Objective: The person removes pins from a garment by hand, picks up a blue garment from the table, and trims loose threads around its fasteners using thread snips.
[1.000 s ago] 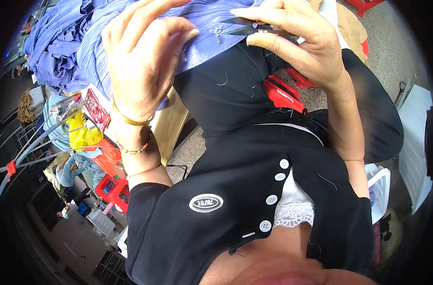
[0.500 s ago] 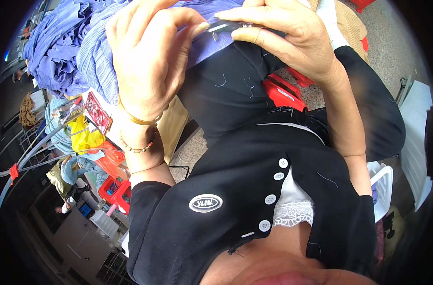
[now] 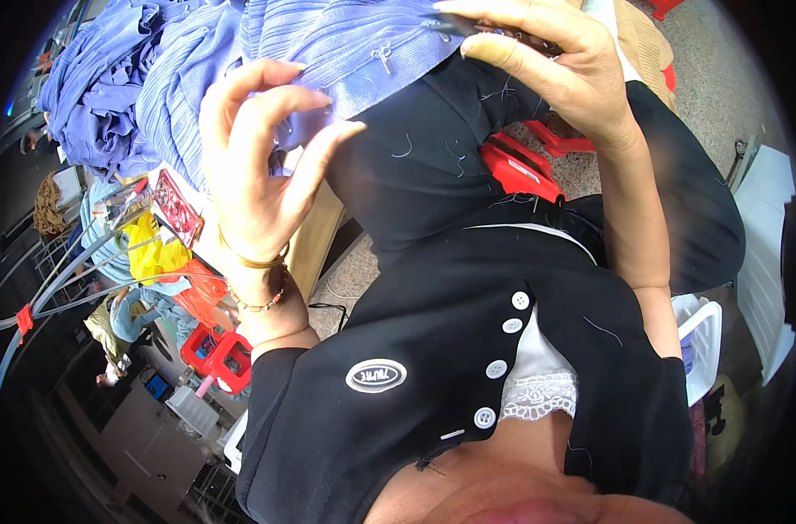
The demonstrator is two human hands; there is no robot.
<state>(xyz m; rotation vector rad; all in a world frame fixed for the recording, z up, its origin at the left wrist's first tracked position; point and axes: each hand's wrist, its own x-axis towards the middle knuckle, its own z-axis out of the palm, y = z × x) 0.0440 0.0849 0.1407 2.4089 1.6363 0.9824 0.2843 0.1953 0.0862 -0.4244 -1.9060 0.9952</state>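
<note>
Periwinkle-blue ribbed fabric (image 3: 346,39) lies across my lap at the top of the view, its edge running over my black trousers. A small silvery metal fastener (image 3: 382,59) sits on the cloth near that edge. My left hand (image 3: 267,157) is over the left part of the fabric, with thumb and fingers apart. Between the thumb and fingers of my right hand (image 3: 560,65) is a small dark pointed tool (image 3: 455,24) that looks like thread snips; my fingers hide most of it. Its tip is over the cloth, right of the fastener.
More blue fabric (image 3: 96,96) is heaped at upper left. Beside my left forearm are a yellow bag (image 3: 153,249), a red patterned packet (image 3: 178,208) and red baskets (image 3: 232,360). A red plastic stool (image 3: 520,170) stands below my lap, and a white basket (image 3: 702,345) at right.
My left hand has moved down and left, its pinch opening away from the tool. The right hand has shifted slightly right with the tool, and the fastener on the cloth now shows.
</note>
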